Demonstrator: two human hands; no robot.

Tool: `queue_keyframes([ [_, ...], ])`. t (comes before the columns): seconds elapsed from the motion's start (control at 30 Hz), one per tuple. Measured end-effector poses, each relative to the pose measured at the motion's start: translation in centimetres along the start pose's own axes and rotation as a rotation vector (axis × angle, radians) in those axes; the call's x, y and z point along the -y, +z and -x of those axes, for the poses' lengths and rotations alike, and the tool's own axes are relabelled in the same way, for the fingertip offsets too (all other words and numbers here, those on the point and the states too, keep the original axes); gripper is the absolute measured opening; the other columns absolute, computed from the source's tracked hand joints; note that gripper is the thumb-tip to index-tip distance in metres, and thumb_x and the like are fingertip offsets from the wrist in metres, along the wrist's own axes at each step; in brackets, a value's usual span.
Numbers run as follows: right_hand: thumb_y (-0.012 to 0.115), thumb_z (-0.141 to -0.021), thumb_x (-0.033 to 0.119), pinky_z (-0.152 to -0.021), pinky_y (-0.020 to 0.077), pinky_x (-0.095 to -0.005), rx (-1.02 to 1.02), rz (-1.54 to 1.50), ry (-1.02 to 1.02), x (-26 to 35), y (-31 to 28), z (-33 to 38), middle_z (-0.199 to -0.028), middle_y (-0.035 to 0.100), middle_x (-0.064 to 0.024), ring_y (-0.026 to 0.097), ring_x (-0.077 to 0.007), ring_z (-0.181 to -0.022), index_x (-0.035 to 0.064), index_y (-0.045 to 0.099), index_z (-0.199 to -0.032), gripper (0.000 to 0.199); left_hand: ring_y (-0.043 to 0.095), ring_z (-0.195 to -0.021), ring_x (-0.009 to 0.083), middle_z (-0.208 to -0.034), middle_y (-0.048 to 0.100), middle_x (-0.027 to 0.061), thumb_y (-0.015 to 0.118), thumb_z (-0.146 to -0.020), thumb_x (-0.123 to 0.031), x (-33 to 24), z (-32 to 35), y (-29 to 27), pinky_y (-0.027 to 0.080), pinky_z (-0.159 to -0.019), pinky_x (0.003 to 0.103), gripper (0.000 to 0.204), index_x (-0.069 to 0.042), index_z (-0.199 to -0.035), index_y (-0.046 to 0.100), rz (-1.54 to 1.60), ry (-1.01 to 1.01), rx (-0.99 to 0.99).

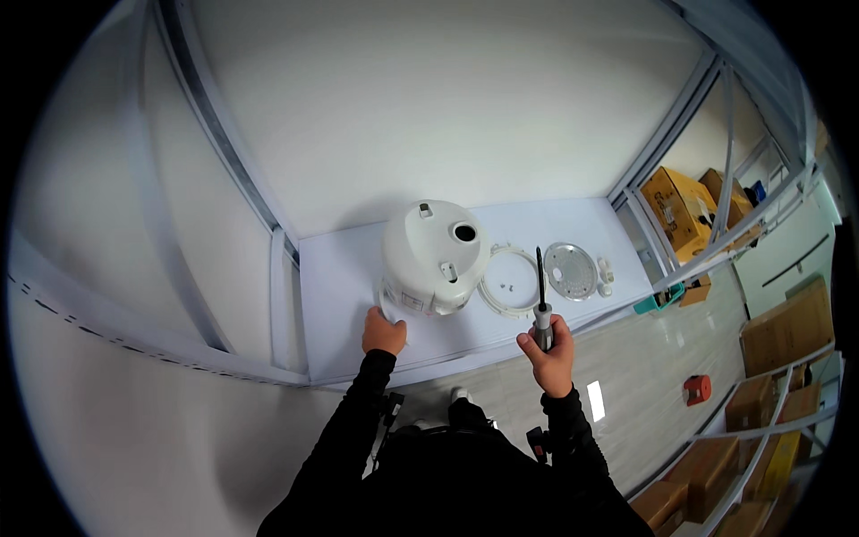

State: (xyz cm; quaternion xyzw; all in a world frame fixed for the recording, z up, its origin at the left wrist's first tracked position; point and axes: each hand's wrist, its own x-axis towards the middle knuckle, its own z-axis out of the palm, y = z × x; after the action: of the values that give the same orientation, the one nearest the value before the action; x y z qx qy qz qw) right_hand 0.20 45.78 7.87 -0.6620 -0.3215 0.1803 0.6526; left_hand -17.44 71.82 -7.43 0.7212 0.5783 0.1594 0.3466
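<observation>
A white, rounded rice cooker [420,255] stands on the white tabletop, with a dark round hole and two smaller recesses in its top. My left hand [385,332] is closed at its lower near edge, the fingertips partly hidden. In my right hand [549,356] is a screwdriver [542,309] with a grey and black handle, its dark shaft pointing up and away from me. Beyond the screwdriver lies a white ring [488,295], with a few tiny pieces, perhaps screws [506,287], inside it. A round perforated metal plate [571,271] rests right of the ring.
Small whitish parts [606,277] sit near the table's right end. A metal frame [662,242] borders the tabletop [344,277], with a pale panel behind. To the right are cardboard boxes [684,210], a teal bin [660,300] and a red object [696,389] on the floor.
</observation>
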Motion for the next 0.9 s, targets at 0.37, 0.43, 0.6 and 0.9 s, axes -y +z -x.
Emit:
queue_keyframes([
  [0.37, 0.07, -0.09, 0.006, -0.082, 0.0479, -0.0277, 0.194, -0.13, 0.015, -3.1, 0.5, -12.0, -0.1, 0.062, -0.0031, 0.057, -0.0111, -0.089, 0.0013, 0.063, -0.114, 0.026, 0.07, -0.095, 0.0352, -0.102, 0.07, 0.0196, 0.071, -0.081, -0.022, 0.4, 1.2, -1.2, 0.055, -0.086, 0.043, 0.047, 0.004, -0.118, 0.06, 0.266, -0.168, -0.098],
  [0.43, 0.071, -0.089, 0.007, -0.084, 0.0484, -0.0279, 0.198, -0.125, -0.019, -3.6, 1.6, -13.9, -0.099, 0.061, -0.0028, 0.058, -0.0118, -0.09, 0.0014, 0.063, -0.118, 0.03, 0.07, -0.09, 0.0322, -0.1, 0.07, 0.018, 0.069, -0.081, -0.019, 0.9, 1.7, -1.7, 0.055, -0.083, 0.041, 0.046, 0.004, -0.119, 0.059, 0.376, -0.169, -0.16],
  [0.6, 0.07, -0.091, 0.012, -0.065, 0.0423, -0.0293, 0.313, -0.012, -0.072, -4.2, 3.2, -17.6, -0.079, 0.056, 0.0, 0.05, -0.0103, -0.071, 0.0019, 0.06, -0.105, 0.02, 0.063, -0.081, 0.0203, -0.096, 0.065, 0.0108, 0.067, -0.082, -0.01, -0.9, 4.6, -4.7, 0.052, -0.072, 0.033, 0.051, 0.0, -0.131, 0.053, 0.714, -0.145, -0.371],
  [0.9, 0.069, -0.091, 0.012, -0.069, 0.0445, -0.0287, 0.484, -0.096, -0.037, -6.0, 4.3, -21.5, -0.081, 0.059, -0.0013, 0.052, -0.0109, -0.075, 0.0019, 0.06, -0.102, 0.017, 0.058, -0.078, 0.0104, -0.096, 0.058, 0.0048, 0.063, -0.084, 0.003, -11.3, 11.8, -7.5, 0.048, -0.068, 0.026, 0.058, -0.004, -0.139, 0.049, 0.884, 0.138, -0.469],
])
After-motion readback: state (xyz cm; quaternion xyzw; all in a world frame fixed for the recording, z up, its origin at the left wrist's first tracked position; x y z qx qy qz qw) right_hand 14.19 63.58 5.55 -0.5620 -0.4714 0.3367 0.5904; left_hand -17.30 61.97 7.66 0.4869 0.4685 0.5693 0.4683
